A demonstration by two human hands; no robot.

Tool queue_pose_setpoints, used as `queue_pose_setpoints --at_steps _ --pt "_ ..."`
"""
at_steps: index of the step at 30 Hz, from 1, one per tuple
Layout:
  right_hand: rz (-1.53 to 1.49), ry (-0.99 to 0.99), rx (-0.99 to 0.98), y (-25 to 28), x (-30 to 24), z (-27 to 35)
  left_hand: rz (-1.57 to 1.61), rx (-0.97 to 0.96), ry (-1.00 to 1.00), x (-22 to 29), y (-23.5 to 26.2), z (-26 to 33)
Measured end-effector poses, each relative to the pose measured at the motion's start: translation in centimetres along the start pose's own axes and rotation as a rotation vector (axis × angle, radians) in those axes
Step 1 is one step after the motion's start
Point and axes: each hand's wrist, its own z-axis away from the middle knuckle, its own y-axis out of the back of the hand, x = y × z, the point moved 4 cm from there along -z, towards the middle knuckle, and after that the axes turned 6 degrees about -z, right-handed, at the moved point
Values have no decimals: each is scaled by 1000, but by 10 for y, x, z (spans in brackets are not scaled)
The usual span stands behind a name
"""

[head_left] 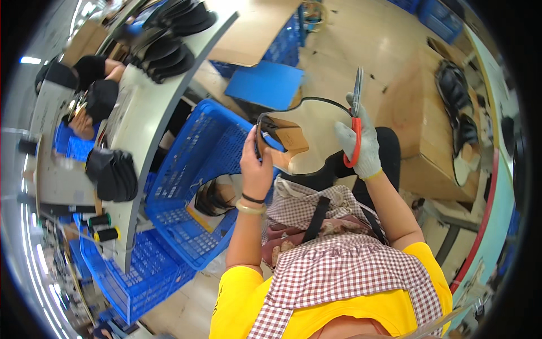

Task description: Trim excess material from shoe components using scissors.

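In front of my lap I hold up a cream-lined shoe upper [324, 127] with a dark edge and an opening at its left side. My bare left hand [257, 172] grips the upper's left edge, thumb toward the inside. On my right hand [364, 147] is a pale work glove. It is closed around red-handled scissors [357, 133], whose blades point away from me. The gloved fingers are also at the upper's right edge; whether they pinch it I cannot tell.
A blue crate [195, 121] with dark and pale pieces stands at my left, another blue crate [141, 282] below it. The worktable [147, 107] bears stacked black pieces [113, 174] and thread spools [106, 233]. A co-worker's hand [82, 124] is beyond. Black shoe parts [454, 90] lie on a cardboard box [412, 113] at right.
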Motion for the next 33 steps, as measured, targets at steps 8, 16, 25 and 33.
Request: queue_pose_setpoints --at_steps 8,16,25,33 --pt "266 193 235 63 13 10 1092 -137 394 19 -149 -1" --pt "733 -42 380 184 73 -41 1090 -694 806 5 -194 36" --pt "878 -229 128 178 82 -69 90 -665 -171 23 -206 80" --pt "-219 -185 553 192 100 -54 584 -723 395 5 -206 62"
